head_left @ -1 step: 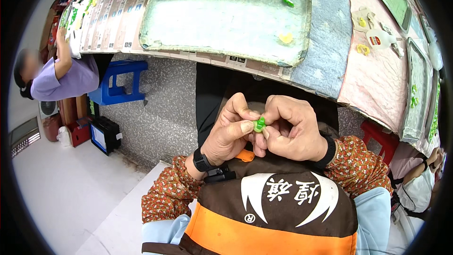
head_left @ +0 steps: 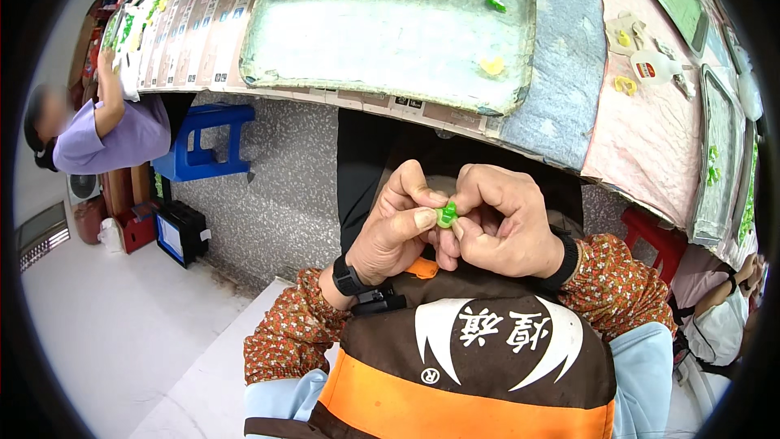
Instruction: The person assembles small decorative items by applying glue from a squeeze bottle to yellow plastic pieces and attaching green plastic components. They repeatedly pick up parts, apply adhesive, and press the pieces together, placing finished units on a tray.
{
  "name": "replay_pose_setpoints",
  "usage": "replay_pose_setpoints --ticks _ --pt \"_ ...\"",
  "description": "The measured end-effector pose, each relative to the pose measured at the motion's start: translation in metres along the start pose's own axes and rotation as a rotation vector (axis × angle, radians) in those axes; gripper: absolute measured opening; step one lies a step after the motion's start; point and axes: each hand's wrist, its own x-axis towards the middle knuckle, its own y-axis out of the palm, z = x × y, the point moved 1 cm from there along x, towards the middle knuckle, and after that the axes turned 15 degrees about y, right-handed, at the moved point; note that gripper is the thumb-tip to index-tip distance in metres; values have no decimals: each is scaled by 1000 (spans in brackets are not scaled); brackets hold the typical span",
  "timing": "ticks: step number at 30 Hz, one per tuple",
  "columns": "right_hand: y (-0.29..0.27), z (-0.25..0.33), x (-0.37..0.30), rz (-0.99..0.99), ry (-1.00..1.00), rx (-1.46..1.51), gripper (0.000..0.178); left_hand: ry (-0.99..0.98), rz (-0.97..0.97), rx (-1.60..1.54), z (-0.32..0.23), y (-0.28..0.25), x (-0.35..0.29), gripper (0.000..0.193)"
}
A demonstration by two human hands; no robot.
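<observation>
A small glossy green figurine [head_left: 447,214] is pinched between the fingertips of both my hands, above my lap and in front of the table edge. My left hand [head_left: 398,215] holds it from the left with thumb and forefinger. From the other side, my right hand [head_left: 508,215] grips it the same way, its remaining fingers curled under. Fingertips cover parts of the piece, so its full shape is hidden. Beyond my hands, a pale tray [head_left: 390,49] carries similar green pieces, one of them a green piece with white [head_left: 496,2], and a yellow piece [head_left: 491,65].
Right of the tray lie a blue cloth [head_left: 561,57] and a pink cloth [head_left: 650,130] with a white bottle [head_left: 652,67]. A framed tray [head_left: 715,158] stands far right. At left are a blue stool [head_left: 203,142] and a person in purple [head_left: 114,138]; a red stool [head_left: 658,244] is at right.
</observation>
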Motion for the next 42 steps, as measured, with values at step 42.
replay_pose_setpoints --ticks 42 --pt "-2 -4 1 -17 -46 -52 17 -18 -37 0 1 0 0 13"
